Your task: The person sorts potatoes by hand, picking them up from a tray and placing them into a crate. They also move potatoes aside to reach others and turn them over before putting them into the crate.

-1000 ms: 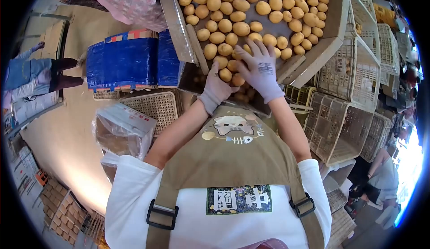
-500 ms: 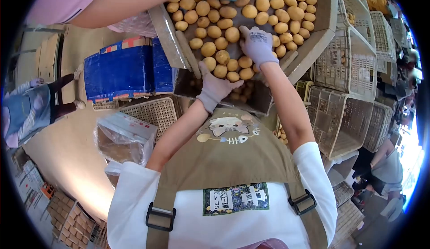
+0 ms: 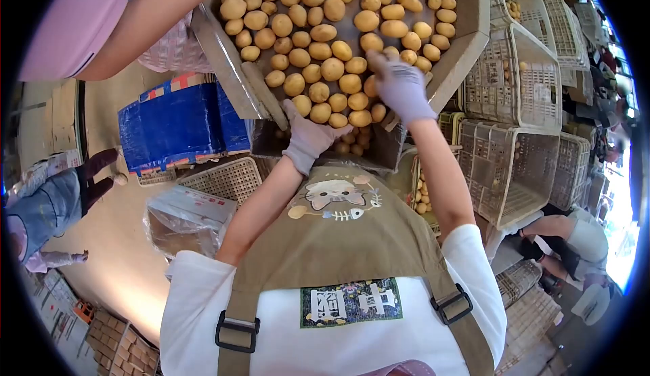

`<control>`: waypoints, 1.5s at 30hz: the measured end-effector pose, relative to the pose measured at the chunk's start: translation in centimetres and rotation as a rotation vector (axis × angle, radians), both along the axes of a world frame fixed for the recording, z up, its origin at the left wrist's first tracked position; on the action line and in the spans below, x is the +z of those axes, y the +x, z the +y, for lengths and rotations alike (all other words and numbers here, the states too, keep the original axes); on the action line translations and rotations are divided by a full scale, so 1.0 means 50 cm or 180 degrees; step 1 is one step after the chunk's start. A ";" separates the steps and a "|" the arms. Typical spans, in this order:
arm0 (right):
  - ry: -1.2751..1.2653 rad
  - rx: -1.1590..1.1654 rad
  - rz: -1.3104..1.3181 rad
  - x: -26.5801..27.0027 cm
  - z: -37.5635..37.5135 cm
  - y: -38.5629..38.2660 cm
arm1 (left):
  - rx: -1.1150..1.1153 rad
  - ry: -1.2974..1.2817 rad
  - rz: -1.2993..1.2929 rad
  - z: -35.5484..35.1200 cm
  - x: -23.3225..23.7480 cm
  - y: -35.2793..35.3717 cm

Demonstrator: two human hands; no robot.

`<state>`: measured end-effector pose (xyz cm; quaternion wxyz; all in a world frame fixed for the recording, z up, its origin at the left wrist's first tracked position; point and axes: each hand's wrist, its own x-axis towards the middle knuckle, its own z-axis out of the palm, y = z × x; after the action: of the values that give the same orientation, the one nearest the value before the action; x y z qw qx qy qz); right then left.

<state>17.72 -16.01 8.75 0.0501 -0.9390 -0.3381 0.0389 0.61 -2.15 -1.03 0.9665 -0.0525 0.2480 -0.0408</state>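
Small yellow-brown potatoes (image 3: 332, 69) cover a grey sorting tray with a worn board rim (image 3: 455, 71). My left hand (image 3: 309, 137), in a pale glove, lies at the tray's near lip, thumb and fingers spread against the front row of potatoes. Further right, my right hand (image 3: 406, 93), gloved in pale lilac, reaches over the potatoes near the right rim. Its fingertips are smeared by motion, so I cannot tell whether they grip a potato. Below the lip, more potatoes (image 3: 351, 147) lie in a dark-walled box (image 3: 389, 147), partly hidden by my left hand.
Another person's arm (image 3: 162, 20) reaches over the tray from the upper left. A blue-covered box (image 3: 172, 125) and a plastic crate (image 3: 233, 181) stand to the left. Stacked crates (image 3: 504, 173) line the right side. Other people (image 3: 51, 196) are further off.
The tray has shifted left and up in view. More potatoes sit near the lip before my right hand, which has moved slightly down. The other person's blue glove has mostly left the view.
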 end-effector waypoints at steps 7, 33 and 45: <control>-0.0950 0.0208 0.0559 -0.014 0.048 0.011 | 0.0126 0.0524 -0.0497 0.005 -0.035 -0.006; 0.0529 0.0107 0.0360 0.027 0.231 0.155 | 0.0006 -0.0095 -0.0323 0.015 -0.006 -0.005; 0.0965 0.0735 -0.0331 0.036 0.159 0.019 | -0.0225 0.1579 -0.0058 0.022 0.052 0.005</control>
<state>18.65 -8.07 10.57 0.1686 -0.8764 -0.4476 -0.0555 0.85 -1.05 1.55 0.9499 0.1954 0.2434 -0.0129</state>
